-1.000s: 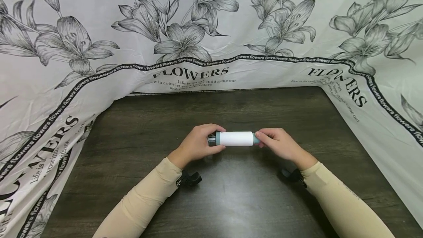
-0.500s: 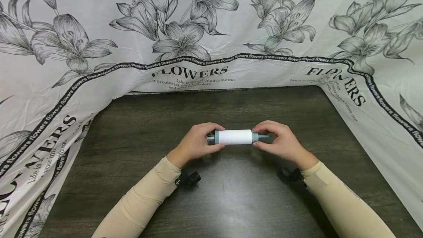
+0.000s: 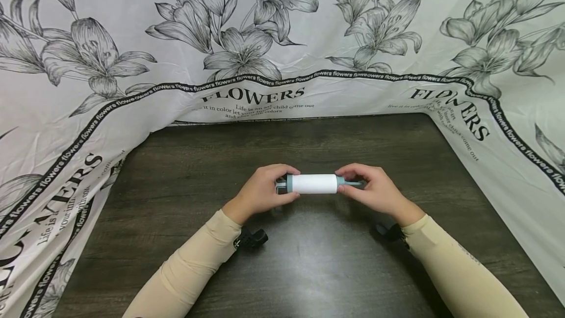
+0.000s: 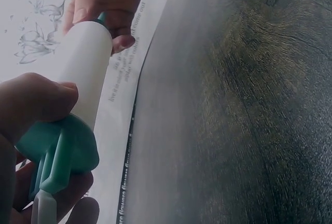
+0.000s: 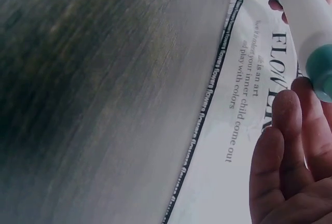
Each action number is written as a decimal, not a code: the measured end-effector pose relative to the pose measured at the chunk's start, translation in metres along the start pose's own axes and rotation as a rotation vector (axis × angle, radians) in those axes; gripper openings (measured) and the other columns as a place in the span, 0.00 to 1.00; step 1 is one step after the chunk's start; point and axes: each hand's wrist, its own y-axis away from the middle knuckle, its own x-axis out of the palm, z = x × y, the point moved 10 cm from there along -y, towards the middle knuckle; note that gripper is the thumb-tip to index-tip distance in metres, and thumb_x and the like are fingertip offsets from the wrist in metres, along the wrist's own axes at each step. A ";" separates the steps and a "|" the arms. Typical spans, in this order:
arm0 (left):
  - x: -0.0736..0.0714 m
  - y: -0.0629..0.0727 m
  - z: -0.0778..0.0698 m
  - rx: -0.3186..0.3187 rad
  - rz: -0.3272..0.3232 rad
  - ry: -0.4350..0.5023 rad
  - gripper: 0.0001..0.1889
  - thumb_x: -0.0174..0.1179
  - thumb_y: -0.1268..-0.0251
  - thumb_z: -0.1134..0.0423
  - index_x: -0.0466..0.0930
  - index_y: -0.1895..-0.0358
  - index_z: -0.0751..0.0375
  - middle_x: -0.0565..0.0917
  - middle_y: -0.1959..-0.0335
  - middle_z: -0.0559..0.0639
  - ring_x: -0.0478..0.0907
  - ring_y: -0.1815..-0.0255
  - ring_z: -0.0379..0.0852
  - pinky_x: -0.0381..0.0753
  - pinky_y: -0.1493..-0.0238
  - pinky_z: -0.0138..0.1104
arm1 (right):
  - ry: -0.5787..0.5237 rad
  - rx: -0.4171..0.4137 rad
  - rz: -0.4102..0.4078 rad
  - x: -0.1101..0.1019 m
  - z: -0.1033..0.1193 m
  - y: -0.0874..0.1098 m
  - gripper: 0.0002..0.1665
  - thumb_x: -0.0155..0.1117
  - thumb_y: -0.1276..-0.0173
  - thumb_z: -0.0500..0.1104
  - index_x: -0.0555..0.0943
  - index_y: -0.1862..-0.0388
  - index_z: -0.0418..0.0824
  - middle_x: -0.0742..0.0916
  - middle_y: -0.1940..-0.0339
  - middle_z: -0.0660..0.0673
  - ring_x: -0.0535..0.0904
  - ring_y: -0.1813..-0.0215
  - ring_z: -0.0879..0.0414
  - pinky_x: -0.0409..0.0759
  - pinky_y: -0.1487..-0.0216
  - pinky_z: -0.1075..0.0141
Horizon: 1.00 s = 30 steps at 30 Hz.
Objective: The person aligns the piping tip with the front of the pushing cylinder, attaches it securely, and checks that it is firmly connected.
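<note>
An icing syringe (image 3: 315, 184) lies level between both hands, held above the table. Its barrel is white, with teal caps at both ends. My left hand (image 3: 259, 191) grips the left end, thumb and fingers round the teal cap (image 4: 59, 143); a looped teal handle sticks out behind it in the left wrist view. At the other end my right hand (image 3: 376, 189) pinches the teal collar (image 3: 340, 183) between thumb and fingers. A thin nozzle (image 3: 354, 183) points right, into that hand's hollow. In the right wrist view several fingers (image 5: 288, 125) reach up beside the collar.
The dark wood-grain table (image 3: 309, 259) spreads under both arms. White cloth (image 3: 273, 99) with flower drawings and lettering hangs along its back and sides. Each wrist carries a black camera mount (image 3: 251, 238).
My right fingers have moved from the nozzle, which they covered, back to the teal collar, and have drawn in around it. The nozzle now shows. The left hand keeps its hold.
</note>
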 end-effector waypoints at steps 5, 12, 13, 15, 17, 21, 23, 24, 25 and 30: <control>0.003 0.002 0.001 0.010 0.000 0.007 0.24 0.82 0.41 0.60 0.86 0.42 0.56 0.88 0.48 0.48 0.84 0.53 0.43 0.85 0.51 0.40 | -0.018 0.061 0.028 0.003 -0.006 0.002 0.15 0.75 0.28 0.37 0.88 0.43 0.45 0.92 0.59 0.52 0.87 0.60 0.57 0.80 0.65 0.64; 0.007 0.004 0.004 0.023 -0.012 0.026 0.24 0.82 0.42 0.60 0.86 0.42 0.56 0.88 0.48 0.47 0.84 0.53 0.42 0.85 0.51 0.38 | 0.017 0.092 0.066 0.006 -0.010 0.004 0.12 0.70 0.22 0.39 0.88 0.43 0.46 0.92 0.58 0.54 0.86 0.59 0.58 0.81 0.62 0.63; 0.006 0.004 0.004 0.024 -0.018 0.026 0.24 0.82 0.42 0.61 0.86 0.43 0.56 0.88 0.48 0.47 0.84 0.53 0.42 0.85 0.51 0.39 | 0.020 0.085 0.066 0.006 -0.010 0.003 0.13 0.71 0.23 0.39 0.87 0.42 0.46 0.92 0.56 0.54 0.86 0.57 0.58 0.83 0.59 0.63; 0.004 0.003 0.004 0.022 -0.024 0.023 0.24 0.82 0.43 0.61 0.87 0.43 0.56 0.88 0.48 0.46 0.84 0.53 0.42 0.85 0.51 0.39 | 0.019 0.050 0.056 0.005 -0.008 0.001 0.18 0.76 0.28 0.39 0.87 0.40 0.46 0.91 0.52 0.53 0.86 0.54 0.57 0.85 0.55 0.61; 0.002 0.003 0.005 0.015 -0.023 0.022 0.24 0.82 0.43 0.61 0.87 0.43 0.56 0.88 0.48 0.46 0.84 0.53 0.42 0.85 0.51 0.39 | 0.023 0.004 0.038 0.004 -0.005 0.000 0.24 0.82 0.34 0.38 0.87 0.40 0.46 0.90 0.49 0.52 0.86 0.52 0.57 0.85 0.53 0.61; 0.002 0.002 0.008 -0.006 -0.008 0.016 0.24 0.82 0.42 0.60 0.86 0.42 0.55 0.88 0.47 0.46 0.84 0.52 0.42 0.85 0.51 0.39 | 0.047 -0.094 -0.001 0.002 0.003 -0.001 0.30 0.89 0.46 0.34 0.87 0.45 0.50 0.89 0.48 0.54 0.85 0.53 0.59 0.85 0.53 0.64; 0.002 0.002 0.008 -0.008 -0.008 0.015 0.24 0.82 0.41 0.60 0.86 0.42 0.55 0.88 0.47 0.46 0.84 0.52 0.42 0.85 0.51 0.39 | 0.054 -0.123 -0.017 0.001 0.006 -0.001 0.31 0.89 0.48 0.32 0.88 0.47 0.51 0.89 0.49 0.55 0.85 0.54 0.60 0.84 0.53 0.66; 0.002 0.002 0.008 -0.006 -0.009 0.014 0.24 0.82 0.42 0.60 0.86 0.42 0.55 0.88 0.47 0.47 0.84 0.52 0.42 0.85 0.51 0.39 | 0.054 -0.133 -0.025 0.000 0.007 -0.001 0.31 0.89 0.49 0.31 0.89 0.48 0.51 0.89 0.49 0.54 0.85 0.55 0.59 0.84 0.54 0.66; 0.003 0.002 0.007 -0.002 -0.009 0.015 0.24 0.82 0.42 0.60 0.86 0.42 0.55 0.88 0.47 0.47 0.84 0.52 0.43 0.85 0.51 0.39 | 0.054 -0.139 -0.029 0.000 0.007 -0.001 0.30 0.89 0.49 0.31 0.89 0.49 0.50 0.89 0.50 0.54 0.85 0.56 0.59 0.84 0.54 0.67; 0.004 0.003 0.006 0.005 -0.009 0.015 0.24 0.82 0.42 0.60 0.86 0.42 0.55 0.88 0.47 0.47 0.84 0.52 0.43 0.85 0.52 0.39 | 0.075 -0.129 -0.025 0.001 0.007 0.000 0.27 0.89 0.47 0.32 0.90 0.50 0.49 0.91 0.53 0.54 0.87 0.56 0.58 0.85 0.55 0.67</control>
